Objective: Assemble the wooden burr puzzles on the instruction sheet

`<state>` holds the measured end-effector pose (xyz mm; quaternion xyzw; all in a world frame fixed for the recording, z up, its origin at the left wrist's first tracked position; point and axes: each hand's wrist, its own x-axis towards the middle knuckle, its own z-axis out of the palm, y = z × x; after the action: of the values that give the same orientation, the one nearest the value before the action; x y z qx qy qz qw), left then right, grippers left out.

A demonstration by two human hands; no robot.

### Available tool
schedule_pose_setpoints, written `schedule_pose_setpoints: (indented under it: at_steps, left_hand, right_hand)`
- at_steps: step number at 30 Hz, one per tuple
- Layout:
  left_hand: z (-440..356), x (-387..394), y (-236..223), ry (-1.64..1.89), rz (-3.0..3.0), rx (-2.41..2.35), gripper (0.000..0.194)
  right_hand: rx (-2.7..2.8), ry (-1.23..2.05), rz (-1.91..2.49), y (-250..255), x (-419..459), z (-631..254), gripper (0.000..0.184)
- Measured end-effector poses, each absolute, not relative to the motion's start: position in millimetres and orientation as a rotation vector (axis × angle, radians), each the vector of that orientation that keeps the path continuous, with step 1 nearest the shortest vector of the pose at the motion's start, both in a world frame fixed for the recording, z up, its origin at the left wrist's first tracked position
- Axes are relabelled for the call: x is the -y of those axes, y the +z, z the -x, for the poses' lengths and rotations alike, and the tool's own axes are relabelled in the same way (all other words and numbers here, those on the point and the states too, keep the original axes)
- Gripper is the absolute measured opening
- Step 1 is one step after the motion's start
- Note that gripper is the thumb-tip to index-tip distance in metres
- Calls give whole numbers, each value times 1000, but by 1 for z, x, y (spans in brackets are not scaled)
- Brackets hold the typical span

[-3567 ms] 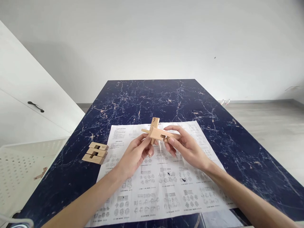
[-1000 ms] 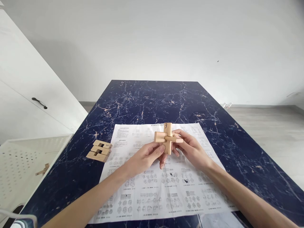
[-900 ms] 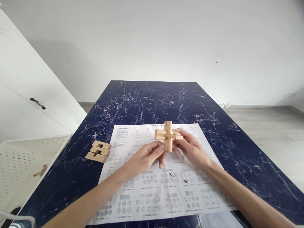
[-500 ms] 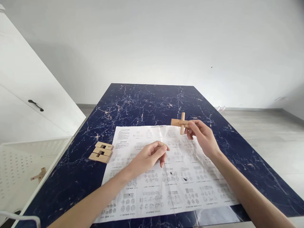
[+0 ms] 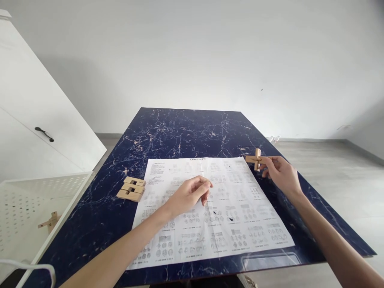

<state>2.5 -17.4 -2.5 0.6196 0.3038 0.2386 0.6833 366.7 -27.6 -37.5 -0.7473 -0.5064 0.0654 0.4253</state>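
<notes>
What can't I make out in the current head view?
All in the head view:
Paper sheet: small print too tiny to read; part covered by the left hand.
Left hand's palm: hidden behind its thumb and knuckles.
Wooden cross: one end hidden by the right hand.
White basket: cut off by the left edge.

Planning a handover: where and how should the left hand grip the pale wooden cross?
Probably pinch the pale wooden cross by its left-pointing end, with the left hand coming from the left: that end sticks out free, while the right hand holds the opposite one.
</notes>
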Motion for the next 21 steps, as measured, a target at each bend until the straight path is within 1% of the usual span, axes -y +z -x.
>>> schedule_pose_setpoints:
  at_steps: [4, 9, 12, 14, 17, 20, 21]
  left_hand:
    - [-2, 16, -3, 542, -1410, -680, 38]
    - [-3, 18, 1, 530, -1480, -689, 36]
    - [0, 24, 9, 491, -1603, -706, 33]
    - [8, 29, 14, 459, -1742, -740, 31]
    - [36, 35, 19, 516, -2018, -898, 28]
    - [82, 35, 17, 704, -2307, -1155, 25]
    - [100, 34, 15, 757, -2374, -1249, 27]
  right_hand:
    - [1241, 254, 1912, -36, 34, -368, 43]
    - [1220, 192, 1921, -20, 67, -347, 39]
    - [1313, 509, 1710, -15, 96, -322, 44]
    - [1362, 682, 1617, -17, 117, -304, 43]
    - [1375, 771, 1645, -24, 147, -283, 38]
    - [1366, 782, 1668, -34, 165, -274, 37]
    - [1370, 788, 1663, -38, 167, -275, 37]
